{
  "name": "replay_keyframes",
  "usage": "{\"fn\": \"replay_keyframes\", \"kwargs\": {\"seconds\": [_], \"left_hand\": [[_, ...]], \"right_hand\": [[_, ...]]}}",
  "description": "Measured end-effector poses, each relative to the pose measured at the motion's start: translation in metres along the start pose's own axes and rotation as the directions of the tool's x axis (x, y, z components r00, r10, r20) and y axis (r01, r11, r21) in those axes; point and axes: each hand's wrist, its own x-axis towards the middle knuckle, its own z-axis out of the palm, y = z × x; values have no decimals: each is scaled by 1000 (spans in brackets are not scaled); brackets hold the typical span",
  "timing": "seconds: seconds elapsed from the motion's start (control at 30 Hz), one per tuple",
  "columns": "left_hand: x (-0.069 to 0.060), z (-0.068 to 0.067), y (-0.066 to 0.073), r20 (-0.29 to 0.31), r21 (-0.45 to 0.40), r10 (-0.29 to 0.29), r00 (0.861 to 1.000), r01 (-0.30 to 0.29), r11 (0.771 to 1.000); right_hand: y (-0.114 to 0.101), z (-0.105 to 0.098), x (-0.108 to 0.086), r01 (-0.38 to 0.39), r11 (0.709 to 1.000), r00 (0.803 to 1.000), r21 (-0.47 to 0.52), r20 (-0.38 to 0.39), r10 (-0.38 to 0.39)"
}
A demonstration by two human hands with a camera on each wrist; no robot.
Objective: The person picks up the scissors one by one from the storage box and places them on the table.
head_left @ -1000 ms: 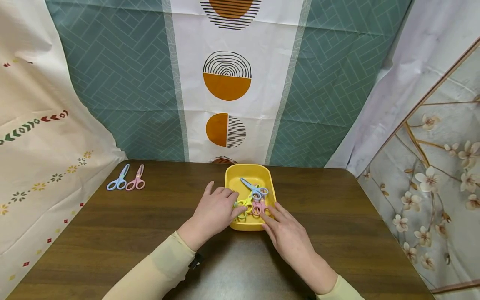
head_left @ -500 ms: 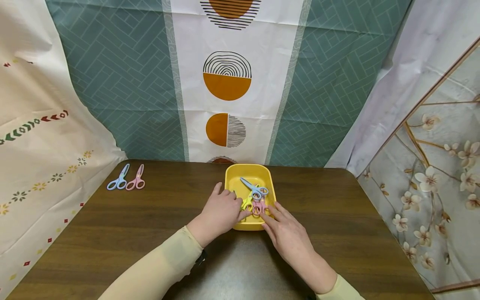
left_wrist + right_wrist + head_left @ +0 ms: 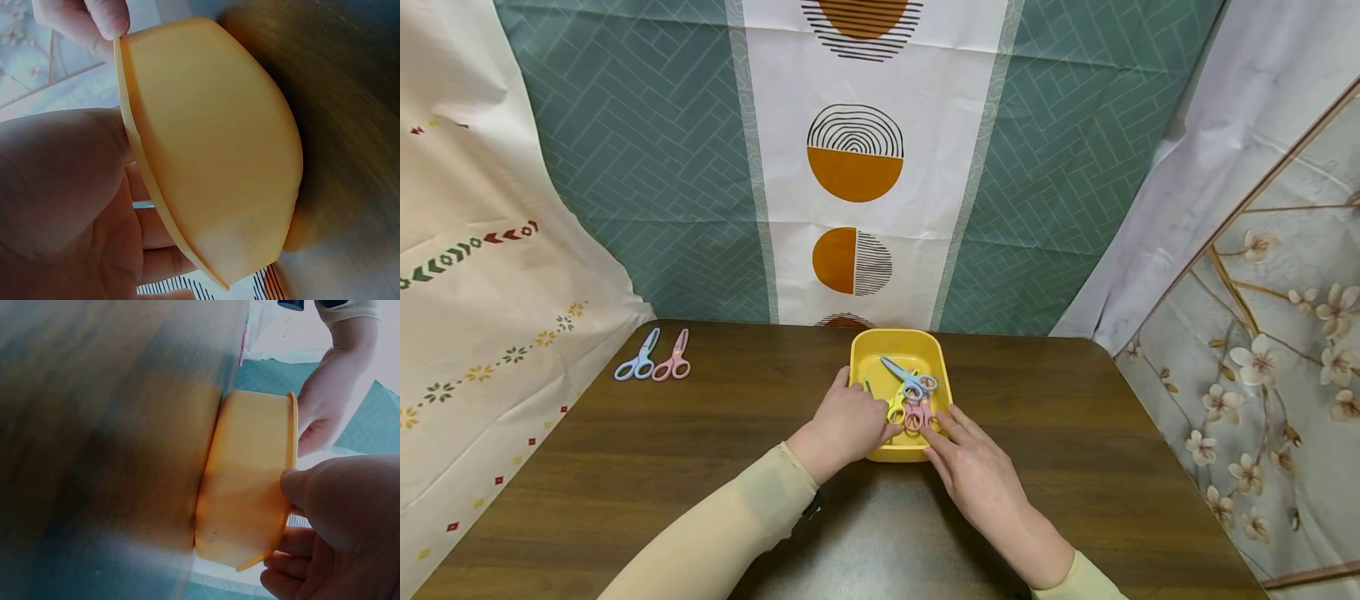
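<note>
My left hand [image 3: 846, 422] reaches over the near-left part of the yellow tray [image 3: 901, 455], fingers curled down inside and thumb bent inward. Past its knuckles shows the slim tip of green scissors [image 3: 867, 387]; their handles are hidden under the hand, as are the fingertips. In the left wrist view the palm [image 3: 56, 187] is beside the tray wall [image 3: 212, 137]. My right hand [image 3: 981, 471] grips the near-right rim; the right wrist view shows its thumb [image 3: 295, 485] against the rim. Blue scissors [image 3: 912, 381] lie over yellow scissors [image 3: 896, 407] and pink scissors [image 3: 914, 417] in the tray.
Blue scissors [image 3: 642, 360] and pink scissors [image 3: 674, 360] lie side by side at the far left of the brown wooden table [image 3: 760, 367]. Patterned cloths hang behind the table [image 3: 857, 175] and along both sides.
My left hand has shifted right and slightly nearer, its fingers curling more; it now covers the green handles that showed before. The right hand and the tray have stayed in place.
</note>
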Motion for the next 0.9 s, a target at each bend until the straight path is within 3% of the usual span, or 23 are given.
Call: {"fn": "replay_keyframes", "kwargs": {"seconds": [0.6, 0.9], "left_hand": [[15, 4, 3, 79, -44, -29, 996, 33, 998], [18, 7, 6, 54, -66, -51, 997, 55, 996]], "right_hand": [[0, 1, -1, 12, 1000, 1000, -8, -18, -12], [0, 1, -1, 11, 1000, 1000, -14, -23, -11]]}}
